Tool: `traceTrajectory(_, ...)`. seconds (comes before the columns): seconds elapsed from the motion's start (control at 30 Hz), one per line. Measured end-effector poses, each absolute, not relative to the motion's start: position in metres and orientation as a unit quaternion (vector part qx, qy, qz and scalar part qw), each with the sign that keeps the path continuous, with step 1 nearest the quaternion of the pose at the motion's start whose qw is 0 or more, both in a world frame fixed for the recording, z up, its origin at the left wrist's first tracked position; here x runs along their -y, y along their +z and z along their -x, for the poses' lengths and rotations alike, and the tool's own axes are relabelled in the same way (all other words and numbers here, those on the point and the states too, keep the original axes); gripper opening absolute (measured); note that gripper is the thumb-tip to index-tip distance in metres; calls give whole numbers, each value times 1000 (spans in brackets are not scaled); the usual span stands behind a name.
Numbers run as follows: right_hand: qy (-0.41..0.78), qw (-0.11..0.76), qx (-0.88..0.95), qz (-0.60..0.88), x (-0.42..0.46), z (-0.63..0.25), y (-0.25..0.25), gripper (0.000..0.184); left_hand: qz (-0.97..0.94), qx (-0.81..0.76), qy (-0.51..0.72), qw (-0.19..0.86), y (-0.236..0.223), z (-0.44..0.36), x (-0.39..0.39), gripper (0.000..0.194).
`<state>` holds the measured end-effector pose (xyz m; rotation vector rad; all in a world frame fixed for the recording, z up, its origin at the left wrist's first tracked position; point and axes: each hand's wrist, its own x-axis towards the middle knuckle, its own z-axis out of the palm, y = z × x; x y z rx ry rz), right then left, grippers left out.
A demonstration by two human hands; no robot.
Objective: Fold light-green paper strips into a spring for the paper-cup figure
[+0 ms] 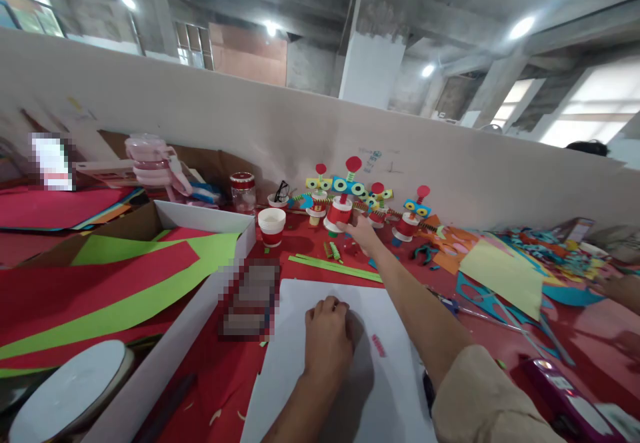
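Observation:
My right hand [361,232] reaches to the back of the table, its fingers closed at the lower right side of a red-and-white paper cup robot [340,214]. This robot has a blue head with round eyes and a red disc on top. Similar paper cup robots [317,207] stand on both sides of it. My left hand [329,330] rests on a white board [385,390] with its fingers curled; whatever may be under them is hidden. Beside it on the board lies a small red mark or strip [379,346]. Folded green paper springs [334,250] lie in front of the robots.
At left, a white-walled box [200,310] holds red and green paper. Stacked paper cups [271,227], a jar [243,193] and a pink bottle [147,163] stand behind. Green strips [335,268] lie across the table. Paper scraps [500,270] and another person's hand [615,290] are right.

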<state>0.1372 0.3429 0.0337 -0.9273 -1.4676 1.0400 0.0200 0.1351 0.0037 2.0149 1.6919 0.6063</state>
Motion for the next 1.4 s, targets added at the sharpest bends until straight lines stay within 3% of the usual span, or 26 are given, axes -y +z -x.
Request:
traceTrajectory(0.6,438,539,559,452,-323,-185,-14,53,-727,-611,228,215,-3,-21,-137,32)
traceTrajectory(1.4,397,533,576,476,-318,-187,-13,60,-720,-614,231,227,-1,-21,-135,35)
